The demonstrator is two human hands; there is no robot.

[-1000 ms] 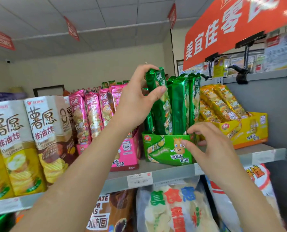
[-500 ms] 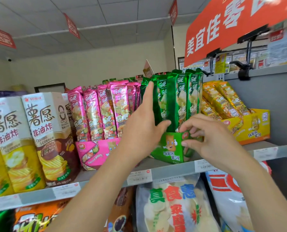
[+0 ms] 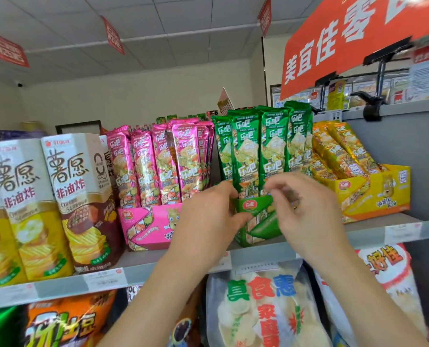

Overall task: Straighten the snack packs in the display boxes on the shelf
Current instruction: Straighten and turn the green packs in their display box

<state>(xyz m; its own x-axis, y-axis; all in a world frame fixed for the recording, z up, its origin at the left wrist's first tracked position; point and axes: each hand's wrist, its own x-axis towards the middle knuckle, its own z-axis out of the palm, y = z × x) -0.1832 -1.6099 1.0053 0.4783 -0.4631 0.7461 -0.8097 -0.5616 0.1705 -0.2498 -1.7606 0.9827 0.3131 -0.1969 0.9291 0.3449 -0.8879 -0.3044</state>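
Green snack packs (image 3: 271, 146) stand upright in a green display box (image 3: 258, 221) at the middle of the shelf. My left hand (image 3: 208, 216) grips the box's left front corner, thumb on the front and fingers round the side. Blurred, my right hand (image 3: 303, 209) hovers in front of the box's right half with curled fingers near the rim; whether it holds anything is unclear. To the left, pink packs (image 3: 163, 159) stand in a pink box (image 3: 146, 226). On the right, yellow packs (image 3: 338, 151) lean back in a yellow box (image 3: 373, 194).
Tall potato-chip cartons (image 3: 76, 196) fill the shelf's left end. The grey shelf edge (image 3: 396, 234) carries price tags. An orange sign (image 3: 358, 33) on a black clamp (image 3: 371, 108) hangs above the yellow box. Large snack bags (image 3: 263, 309) sit on the shelf below.
My left hand has come down from the tops of the green packs to the box's left corner. The green packs now stand straighter. My right hand has shifted slightly right and is blurred.
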